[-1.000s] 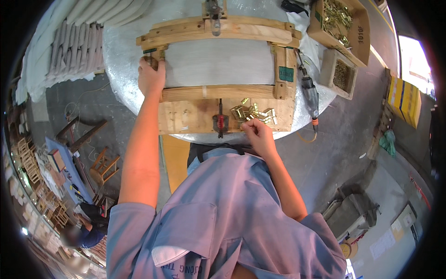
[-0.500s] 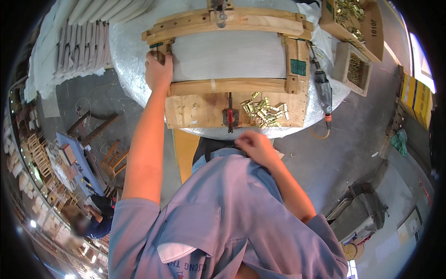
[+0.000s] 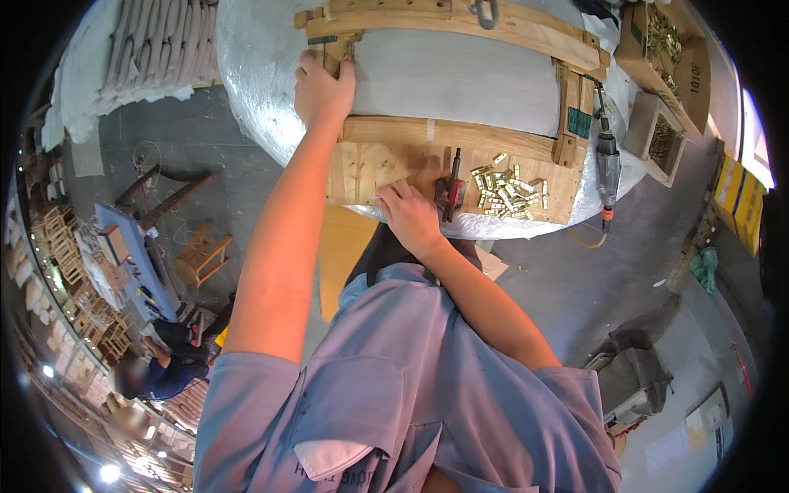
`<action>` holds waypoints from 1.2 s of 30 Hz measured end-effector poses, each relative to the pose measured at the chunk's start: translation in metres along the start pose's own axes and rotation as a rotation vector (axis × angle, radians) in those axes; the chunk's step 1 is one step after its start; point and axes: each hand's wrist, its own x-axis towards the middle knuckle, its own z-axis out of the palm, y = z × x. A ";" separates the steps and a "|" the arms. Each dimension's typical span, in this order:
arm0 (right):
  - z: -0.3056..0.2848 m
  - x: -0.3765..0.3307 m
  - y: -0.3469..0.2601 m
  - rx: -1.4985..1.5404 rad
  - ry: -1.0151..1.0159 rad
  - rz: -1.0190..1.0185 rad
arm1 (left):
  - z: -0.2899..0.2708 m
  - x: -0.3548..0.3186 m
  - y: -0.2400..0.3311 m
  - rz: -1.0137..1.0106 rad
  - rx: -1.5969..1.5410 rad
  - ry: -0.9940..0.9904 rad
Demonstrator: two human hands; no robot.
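My left hand [image 3: 325,92] is closed around the wooden end piece [image 3: 335,54] at the left of a wooden frame [image 3: 460,131]. A pale, fabric-like panel [image 3: 456,80] fills the frame's middle. At the front edge of the plywood board [image 3: 362,168] is my right hand [image 3: 411,218], its fingers bent and drawn together. Something small and whitish shows at its fingertips, too small to name. Just right of that hand stands a red and black toggle clamp [image 3: 450,191]. Brass-coloured metal fittings [image 3: 511,193] lie heaped on the board beyond the clamp.
A corded or hosed power screwdriver [image 3: 608,160] lies right of the frame. Behind it are a wooden box of screws [image 3: 657,140] and a cardboard box of brass fittings [image 3: 699,90]. Plastic-wrapped padding [image 3: 263,107] lies under the board. Another person [image 3: 164,374] sits far left.
My right hand has moved left and forward, from near my waist to the board's front edge. The left hand keeps its hold on the frame's end. The whole view has shifted.
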 end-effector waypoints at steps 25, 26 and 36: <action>-0.051 -0.104 0.006 0.667 0.464 0.563 | 0.002 0.006 -0.010 0.006 -0.060 -0.052; -0.059 -0.118 0.040 0.802 0.600 0.538 | 0.001 0.005 -0.009 0.004 -0.048 -0.051; -0.132 -0.113 0.180 0.842 0.982 0.768 | 0.015 0.015 -0.012 0.056 0.039 -0.067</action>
